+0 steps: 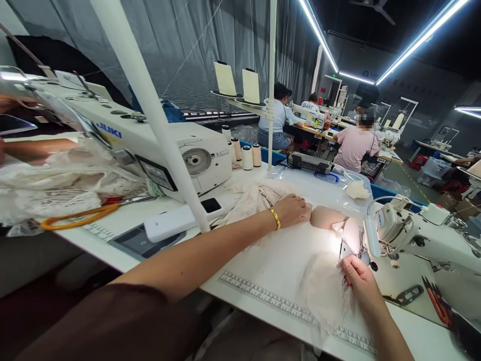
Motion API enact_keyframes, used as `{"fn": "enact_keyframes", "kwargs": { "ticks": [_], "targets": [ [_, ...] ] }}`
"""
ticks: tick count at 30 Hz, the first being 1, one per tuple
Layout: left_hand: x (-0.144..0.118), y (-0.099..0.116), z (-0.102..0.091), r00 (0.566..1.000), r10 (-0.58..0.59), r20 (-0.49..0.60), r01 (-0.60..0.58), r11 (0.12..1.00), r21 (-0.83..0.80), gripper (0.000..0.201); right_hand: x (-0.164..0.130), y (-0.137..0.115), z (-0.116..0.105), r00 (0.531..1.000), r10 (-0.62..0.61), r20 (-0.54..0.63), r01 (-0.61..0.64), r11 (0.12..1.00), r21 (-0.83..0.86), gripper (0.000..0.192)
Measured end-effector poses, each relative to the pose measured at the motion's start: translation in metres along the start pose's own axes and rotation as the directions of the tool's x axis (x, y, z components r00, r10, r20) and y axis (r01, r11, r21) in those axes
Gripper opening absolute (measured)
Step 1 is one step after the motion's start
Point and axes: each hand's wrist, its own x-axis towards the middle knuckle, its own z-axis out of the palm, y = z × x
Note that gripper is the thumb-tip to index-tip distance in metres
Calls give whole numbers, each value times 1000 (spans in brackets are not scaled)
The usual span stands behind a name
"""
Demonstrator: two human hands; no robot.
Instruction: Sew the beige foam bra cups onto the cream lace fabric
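My left hand (292, 210), with a gold bracelet at its wrist, reaches across the white table. Its fingers are closed at the left edge of a beige moulded bra cup (326, 217); the fingertips are partly hidden. A second, pinkish cup (352, 233) lies by the needle area of the sewing machine (409, 228), under its lamp light. Just in front of that area, my right hand (356, 275) pinches sheer pale fabric (323, 286) between thumb and fingers. The fabric hangs down over the printed ruler at the table's front edge.
Another sewing machine (158, 150) stands left, where a co-worker's arm (41, 149) rests among lace. Crumpled pale fabric (259, 198) lies beside my left wrist. Thread cones (247, 157) stand behind. Thread snips (409, 295) lie at right. A white pole (150, 115) rises in front.
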Motion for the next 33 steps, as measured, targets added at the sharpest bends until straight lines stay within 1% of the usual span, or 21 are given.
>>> {"fn": "enact_keyframes", "kwargs": {
  "ticks": [3, 6, 8, 9, 15, 18, 22, 25, 31, 33],
  "targets": [
    [-2, 1, -4, 999, 34, 18, -35, 997, 63, 16, -1, -2, -1, 1000, -13, -2, 13, 1000, 2, 51],
    [-3, 0, -5, 998, 56, 30, -59, 993, 99, 15, -1, -4, -1, 1000, -12, 0, 12, 1000, 24, 48],
    [-2, -1, -3, 996, 82, 45, -86, 991, 106, 25, -1, -4, -1, 1000, -2, -3, 2, 1000, 30, 48],
    [-2, -2, -2, 994, 96, 51, -101, 989, 106, 26, -1, -4, 0, 1000, 1, -5, -1, 1000, 29, 48],
    [2, -8, 3, 987, 154, 51, -159, 982, 104, 9, -1, -1, 0, 1000, -5, -3, 5, 999, 42, 46],
    [2, -9, 4, 983, 179, 40, -182, 978, 103, 13, 0, 0, 0, 1000, -1, -1, 1, 999, 45, 46],
    [6, -7, 8, 977, 209, 45, -212, 972, 99, 25, 0, 0, -1, 1000, 2, 2, -2, 999, 41, 48],
    [10, -6, 9, 977, 203, 69, -210, 971, 112, 29, 0, 0, -1, 1000, -1, 4, 1, 999, 42, 48],
    [5, 1, 6, 988, 130, 87, -144, 975, 172, 12, 0, 0, 0, 1000, -1, 12, 1, 1000, 29, 50],
    [2, 3, 7, 986, 124, 108, -142, 973, 181, 9, 0, 1, 0, 1000, -1, 23, 0, 1000, 22, 49]
  ]
}}
